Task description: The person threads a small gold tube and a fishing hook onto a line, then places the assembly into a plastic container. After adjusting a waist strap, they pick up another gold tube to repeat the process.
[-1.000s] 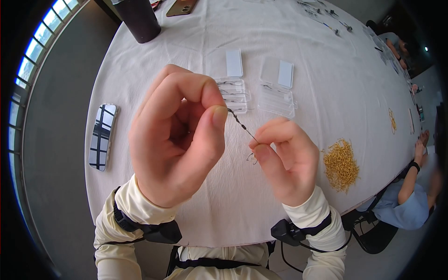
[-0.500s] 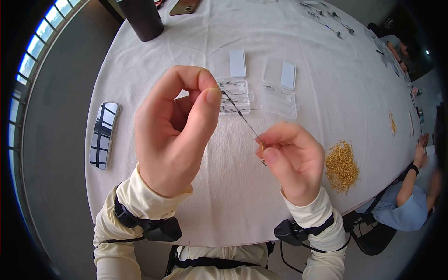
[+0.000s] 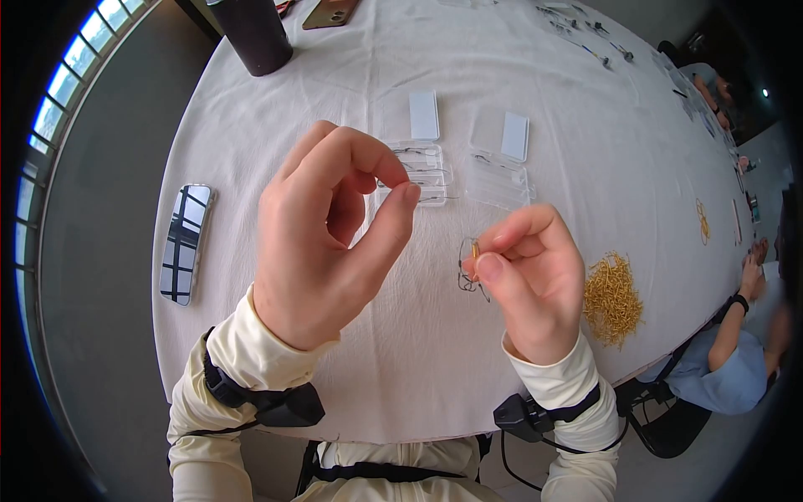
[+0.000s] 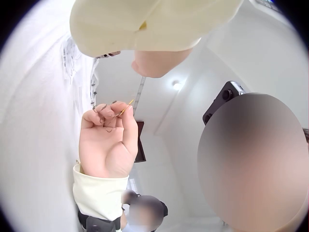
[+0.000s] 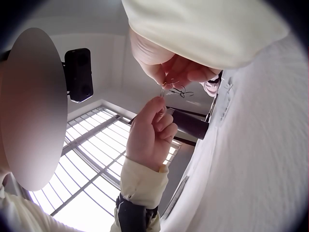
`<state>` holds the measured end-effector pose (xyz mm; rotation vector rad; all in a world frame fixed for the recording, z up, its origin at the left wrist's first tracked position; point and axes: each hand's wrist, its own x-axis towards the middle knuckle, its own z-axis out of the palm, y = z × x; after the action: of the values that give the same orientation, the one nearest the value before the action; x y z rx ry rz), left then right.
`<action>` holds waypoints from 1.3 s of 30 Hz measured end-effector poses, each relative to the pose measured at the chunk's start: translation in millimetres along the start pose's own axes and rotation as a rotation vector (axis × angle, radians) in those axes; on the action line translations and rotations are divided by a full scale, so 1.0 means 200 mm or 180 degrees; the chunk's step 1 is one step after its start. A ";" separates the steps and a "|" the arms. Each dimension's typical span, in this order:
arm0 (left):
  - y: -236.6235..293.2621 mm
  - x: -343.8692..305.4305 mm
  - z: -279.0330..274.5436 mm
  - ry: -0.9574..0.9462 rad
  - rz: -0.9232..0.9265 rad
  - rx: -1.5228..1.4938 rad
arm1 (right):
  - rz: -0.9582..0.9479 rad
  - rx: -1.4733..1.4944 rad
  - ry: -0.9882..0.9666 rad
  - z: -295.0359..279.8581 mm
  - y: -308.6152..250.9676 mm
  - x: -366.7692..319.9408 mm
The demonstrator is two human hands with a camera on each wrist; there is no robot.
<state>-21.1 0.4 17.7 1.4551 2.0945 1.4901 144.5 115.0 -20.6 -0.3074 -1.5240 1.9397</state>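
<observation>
My right hand (image 3: 535, 280) pinches a fishing hook rig (image 3: 465, 283) between thumb and forefinger. Its dark wire and curved hooks dangle left of the fingertips, and a small gold metal piece (image 3: 475, 249) sticks up from the pinch. The right wrist view also shows the hooks (image 5: 182, 92) hanging below those fingers. My left hand (image 3: 326, 238) hovers to the left with fingers curled and thumb tip close to the forefinger tip; nothing shows in its grasp. Behind it lies an open clear box (image 3: 431, 199) with several dark rigs in its compartments.
A second open clear box (image 3: 498, 184) lies to the right of the first. Near the right hand is a pile of small gold pieces (image 3: 613, 299). A phone (image 3: 186, 243) lies at left, a dark tumbler (image 3: 253, 38) stands behind. Another person (image 3: 723, 364) sits at the right edge.
The left hand had the rig's far end, with the wire stretched between both hands; it has let go. The rig now hangs from the right hand alone.
</observation>
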 end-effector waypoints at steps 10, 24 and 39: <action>-0.01 -0.01 0.06 -0.0540 0.2034 0.0750 | 0.0236 0.0158 0.0122 -0.01 0.01 0.00; 0.00 -0.01 0.05 -0.0056 0.1506 0.0454 | 0.0160 -0.0517 0.0131 -0.02 0.01 0.00; 0.05 -0.02 0.01 -0.0425 -0.0384 -0.0859 | -0.0453 -0.1721 -0.0155 0.00 -0.03 0.02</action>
<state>-12.5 -2.1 23.6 1.2687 1.7899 1.5151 144.3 118.3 -14.8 -0.3684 -2.0295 1.4093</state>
